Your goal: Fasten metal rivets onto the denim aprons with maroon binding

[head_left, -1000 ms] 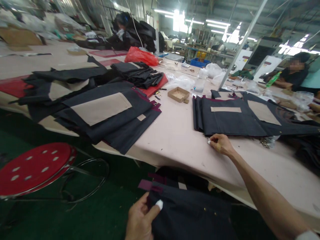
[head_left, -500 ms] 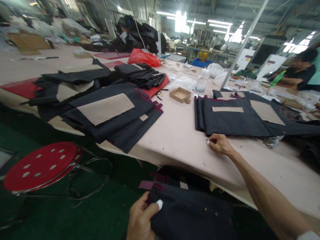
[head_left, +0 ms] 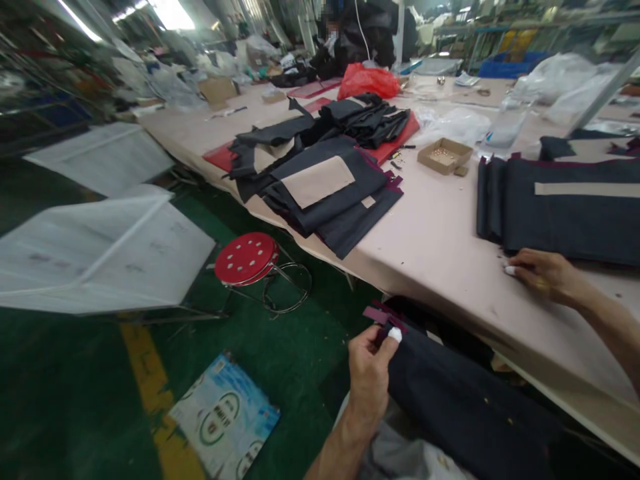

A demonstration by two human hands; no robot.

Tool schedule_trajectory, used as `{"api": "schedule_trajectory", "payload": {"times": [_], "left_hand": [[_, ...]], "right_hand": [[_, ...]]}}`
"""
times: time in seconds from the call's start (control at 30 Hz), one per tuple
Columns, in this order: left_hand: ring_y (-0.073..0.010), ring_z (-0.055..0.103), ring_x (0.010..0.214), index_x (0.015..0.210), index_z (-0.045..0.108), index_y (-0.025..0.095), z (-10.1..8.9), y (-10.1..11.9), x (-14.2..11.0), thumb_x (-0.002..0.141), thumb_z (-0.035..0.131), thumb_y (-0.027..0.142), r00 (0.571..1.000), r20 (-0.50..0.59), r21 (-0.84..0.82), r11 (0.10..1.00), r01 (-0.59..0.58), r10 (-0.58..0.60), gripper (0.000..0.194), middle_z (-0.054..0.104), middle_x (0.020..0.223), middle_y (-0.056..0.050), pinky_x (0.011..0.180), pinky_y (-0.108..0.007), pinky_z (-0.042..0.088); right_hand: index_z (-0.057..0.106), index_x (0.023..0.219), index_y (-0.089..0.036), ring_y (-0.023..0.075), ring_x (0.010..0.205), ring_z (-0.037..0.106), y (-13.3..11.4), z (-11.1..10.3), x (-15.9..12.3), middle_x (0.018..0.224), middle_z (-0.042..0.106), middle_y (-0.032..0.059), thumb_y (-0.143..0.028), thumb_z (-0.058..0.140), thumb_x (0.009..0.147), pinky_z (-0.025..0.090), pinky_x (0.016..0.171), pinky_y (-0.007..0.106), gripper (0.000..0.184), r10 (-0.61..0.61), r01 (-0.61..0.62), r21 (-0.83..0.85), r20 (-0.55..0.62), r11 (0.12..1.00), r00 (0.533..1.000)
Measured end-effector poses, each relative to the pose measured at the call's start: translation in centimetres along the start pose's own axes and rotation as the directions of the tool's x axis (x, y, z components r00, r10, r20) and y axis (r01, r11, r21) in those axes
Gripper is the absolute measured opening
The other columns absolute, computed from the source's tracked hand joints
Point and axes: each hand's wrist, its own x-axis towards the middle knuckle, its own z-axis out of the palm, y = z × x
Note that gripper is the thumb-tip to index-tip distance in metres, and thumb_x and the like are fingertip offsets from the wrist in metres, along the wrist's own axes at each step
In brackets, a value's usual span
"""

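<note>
My left hand (head_left: 369,368), with white wrapping on its thumb, pinches the corner of a dark fabric panel (head_left: 450,393). Maroon strips edge that panel, small brass-coloured dots show on it, and it hangs across my lap below the table edge. On the tabletop, my right hand (head_left: 547,275) has its thumb and fingers drawn together, the thumb tip also white; whatever is between them is too small to name. It rests against the near edge of a folded dark fabric stack (head_left: 570,220) with a beige strip.
Another pile of dark panels with beige patches (head_left: 320,180) lies left on the pale table (head_left: 425,247). A small cardboard box (head_left: 445,157) of tiny pieces stands between the piles. On the green floor are a red stool (head_left: 247,259), white bins (head_left: 100,253) and a printed bag (head_left: 225,417).
My view has swung left, bringing the white bins and printed bag into sight. The left hand still grips the dark panel, and the right hand stays by the folded stack.
</note>
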Motion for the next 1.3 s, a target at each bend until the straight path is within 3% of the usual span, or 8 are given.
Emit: {"api": "schedule_trajectory", "payload": {"times": [0.17, 0.27, 0.4, 0.57, 0.67, 0.9, 1.13, 1.3], "left_hand": [[-0.0117, 0.055, 0.065, 0.082, 0.07, 0.011, 0.2, -0.2, -0.1, 0.073, 0.081, 0.037, 0.999, -0.015, 0.013, 0.999, -0.033, 0.034, 0.03, 0.065, 0.074, -0.003, 0.062, -0.023, 0.041], [-0.0114, 0.054, 0.064, 0.083, 0.07, 0.011, 0.3, 0.0, -0.4, 0.072, 0.081, 0.036, 1.0, -0.007, -0.014, 1.0, -0.022, 0.022, 0.029, 0.065, 0.074, -0.003, 0.062, -0.023, 0.041], [-0.0122, 0.054, 0.065, 0.084, 0.071, 0.011, 0.5, 0.1, -0.6, 0.074, 0.08, 0.036, 1.0, 0.003, 0.013, 1.0, -0.019, 0.019, 0.028, 0.064, 0.074, -0.004, 0.062, -0.024, 0.041], [-0.0133, 0.054, 0.069, 0.086, 0.072, 0.011, 0.9, 0.1, -0.5, 0.079, 0.076, 0.038, 0.997, 0.059, 0.102, 0.994, -0.049, 0.044, 0.028, 0.064, 0.076, -0.004, 0.065, -0.024, 0.041], [-0.0123, 0.051, 0.068, 0.084, 0.072, 0.012, 1.1, 0.3, -0.6, 0.082, 0.074, 0.039, 0.993, 0.099, 0.136, 0.987, -0.081, 0.068, 0.027, 0.062, 0.076, -0.002, 0.065, -0.023, 0.04], [-0.0133, 0.049, 0.069, 0.081, 0.072, 0.012, 0.9, 0.6, -0.9, 0.083, 0.071, 0.035, 0.986, 0.125, 0.227, 0.965, -0.134, 0.107, 0.023, 0.061, 0.075, -0.003, 0.064, -0.024, 0.038], [-0.0137, 0.048, 0.066, 0.077, 0.074, 0.013, 0.7, 0.8, -0.9, 0.082, 0.071, 0.035, 0.981, 0.135, 0.296, 0.939, -0.173, 0.139, 0.022, 0.061, 0.072, -0.003, 0.062, -0.024, 0.037], [-0.0159, 0.054, 0.068, 0.081, 0.077, 0.013, 0.5, 0.7, -0.2, 0.079, 0.075, 0.034, 0.982, 0.154, 0.271, 0.951, -0.148, 0.109, 0.02, 0.065, 0.073, -0.004, 0.063, -0.024, 0.042]], "right_hand": [[0.063, 0.095, -0.02, 0.0244, 0.075, 0.062, 0.2, 1.1, 0.2, 0.09, 0.066, 0.0113, -0.037, 0.049, 0.093, 0.045, 0.069, 0.035, 0.023, -0.026, 0.038, -0.22, 0.058, 0.975, 0.998], [0.061, 0.093, -0.021, 0.0258, 0.075, 0.062, -1.6, 1.0, 0.3, 0.089, 0.066, 0.0119, -0.039, 0.049, 0.091, 0.044, 0.068, 0.036, 0.022, 0.017, -0.001, -0.251, 0.064, 0.968, 0.998], [0.057, 0.087, -0.024, 0.0235, 0.068, 0.058, -10.0, 0.2, -0.2, 0.08, 0.063, 0.0095, -0.038, 0.053, 0.088, 0.045, 0.066, 0.037, 0.015, 0.025, -0.022, -0.059, 0.04, 0.998, 0.999], [0.051, 0.094, -0.026, 0.0211, 0.072, 0.055, -23.4, 0.5, -1.5, 0.084, 0.059, 0.0059, -0.029, 0.048, 0.095, 0.045, 0.065, 0.035, 0.005, -0.292, 0.231, 0.383, 0.11, 0.895, 0.95], [0.049, 0.095, -0.025, 0.0209, 0.075, 0.053, -27.0, 1.8, -1.7, 0.087, 0.057, 0.0059, -0.025, 0.046, 0.098, 0.044, 0.067, 0.035, 0.005, -0.396, 0.315, 0.445, 0.101, 0.838, 0.913], [0.054, 0.095, -0.022, 0.0184, 0.073, 0.052, -27.2, 2.9, -1.6, 0.086, 0.058, 0.0043, -0.024, 0.049, 0.098, 0.041, 0.067, 0.033, 0.007, -0.386, 0.274, 0.497, 0.137, 0.824, 0.912], [0.061, 0.081, -0.02, 0.0125, 0.057, 0.043, -27.2, 3.8, -1.5, 0.065, 0.054, -0.0029, -0.033, 0.064, 0.089, 0.03, 0.049, 0.024, 0.015, -0.048, -0.21, 0.648, 0.357, 0.732, 0.933], [0.064, 0.082, -0.019, 0.0109, 0.054, 0.042, -26.7, 4.5, -1.2, 0.064, 0.057, -0.0031, -0.038, 0.074, 0.081, 0.029, 0.047, 0.023, 0.021, 0.035, -0.319, 0.704, 0.386, 0.634, 0.922]]}}
